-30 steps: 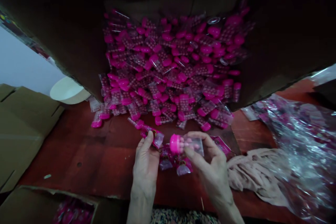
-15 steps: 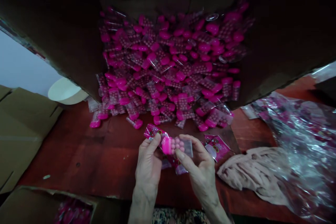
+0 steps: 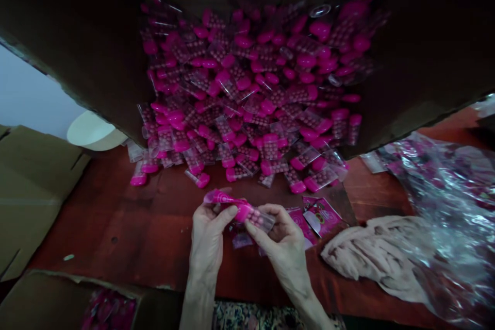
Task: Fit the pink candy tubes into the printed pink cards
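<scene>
My left hand (image 3: 209, 237) pinches a pink printed packet (image 3: 224, 197) at its top edge. My right hand (image 3: 282, 252) grips a small transparent bag (image 3: 263, 220) holding a pink-capped tube of pink balls (image 3: 249, 214). The packet's end lies against the pink cap, and the fingers of both hands nearly meet there. Above my hands, a large heap of similar bagged tubes (image 3: 240, 93) spreads over the reddish wooden table (image 3: 108, 206). More pink printed packets (image 3: 322, 216) lie just right of my right hand.
A dark cardboard flap (image 3: 69, 46) overhangs the heap. Right of my hands lie a crumpled beige cloth (image 3: 367, 258) and a transparent plastic sack (image 3: 444, 201). A cardboard box (image 3: 108, 307) with pink contents stands bottom left, beyond it cardboard flaps (image 3: 31, 201) and a white bowl (image 3: 91, 131).
My hands have come closer together and shifted left. The printed packet has moved from beside the tube onto its pink cap, and the tube now tilts down to the right.
</scene>
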The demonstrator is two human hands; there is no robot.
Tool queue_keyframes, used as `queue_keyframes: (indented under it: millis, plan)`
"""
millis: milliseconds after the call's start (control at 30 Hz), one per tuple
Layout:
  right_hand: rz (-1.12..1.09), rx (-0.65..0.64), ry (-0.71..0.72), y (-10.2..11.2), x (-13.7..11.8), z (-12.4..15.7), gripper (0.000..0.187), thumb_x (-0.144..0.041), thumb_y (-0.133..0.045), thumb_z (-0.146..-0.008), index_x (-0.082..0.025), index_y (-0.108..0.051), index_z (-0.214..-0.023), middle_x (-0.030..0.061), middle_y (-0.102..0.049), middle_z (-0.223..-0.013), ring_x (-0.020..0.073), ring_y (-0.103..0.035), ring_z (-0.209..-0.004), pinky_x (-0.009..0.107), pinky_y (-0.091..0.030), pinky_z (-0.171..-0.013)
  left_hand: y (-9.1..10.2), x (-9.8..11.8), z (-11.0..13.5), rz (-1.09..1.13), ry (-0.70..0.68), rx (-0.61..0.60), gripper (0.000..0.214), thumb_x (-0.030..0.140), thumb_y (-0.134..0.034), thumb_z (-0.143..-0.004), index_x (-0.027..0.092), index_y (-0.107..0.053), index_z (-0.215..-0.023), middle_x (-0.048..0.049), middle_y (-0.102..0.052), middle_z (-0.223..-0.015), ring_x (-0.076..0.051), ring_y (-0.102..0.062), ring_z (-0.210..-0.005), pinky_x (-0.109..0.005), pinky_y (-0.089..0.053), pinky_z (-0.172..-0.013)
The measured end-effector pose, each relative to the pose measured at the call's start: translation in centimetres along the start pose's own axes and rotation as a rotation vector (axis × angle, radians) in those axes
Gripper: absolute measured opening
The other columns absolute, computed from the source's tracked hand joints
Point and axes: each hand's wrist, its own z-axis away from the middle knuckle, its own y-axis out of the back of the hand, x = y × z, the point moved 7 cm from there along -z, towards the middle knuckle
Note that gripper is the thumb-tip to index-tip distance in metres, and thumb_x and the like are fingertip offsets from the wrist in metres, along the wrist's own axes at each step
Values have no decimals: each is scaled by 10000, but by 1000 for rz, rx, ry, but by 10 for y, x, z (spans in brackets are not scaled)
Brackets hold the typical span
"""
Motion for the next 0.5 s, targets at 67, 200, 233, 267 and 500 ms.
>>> queue_keyframes:
  millis: [67,200,233,267,500]
  plan:
    - [-49,-4,-18,-2,3,2,248,-236,-761,-648,-205,-554,-781,-42,-614,-690,105,-610,-616,199,-524,-569,-4,-1,2,15,3,-15,157,124,-765,-574,135,-665,-694,-43,-717,-715,-143,-655,-672,-238,-496,-682]
    - [-84,2,-57,-5,13,7,257,-280,-726,-707,-213,-554,-886,-23,-641,-756,115,-628,-644,228,-547,-600,-6,-7,5,31,-2,-7,183,135,-758,-591,139,-662,-747,-10,-695,-646,-110,-627,-589,-193,-482,-605]
    - [-52,12,-41,-4,16,9,268,-281,-717,-718,-210,-565,-928,-5,-657,-807,127,-642,-689,246,-554,-642,-5,-10,7,33,5,6,180,135,-752,-602,141,-661,-757,-11,-700,-655,-110,-629,-592,-196,-486,-610]
    - [-7,24,-17,-2,17,10,278,-280,-708,-728,-205,-577,-961,13,-669,-854,140,-651,-735,262,-555,-682,-4,-12,9,32,9,27,178,136,-746,-614,143,-660,-770,-15,-708,-674,-115,-636,-606,-205,-493,-625]
    - [164,58,120,4,17,16,277,-278,-702,-727,-209,-636,-988,42,-692,-925,171,-655,-784,293,-548,-725,-1,-12,21,74,40,69,204,150,-756,-604,132,-661,-783,-62,-729,-764,-180,-674,-717,-265,-517,-665]
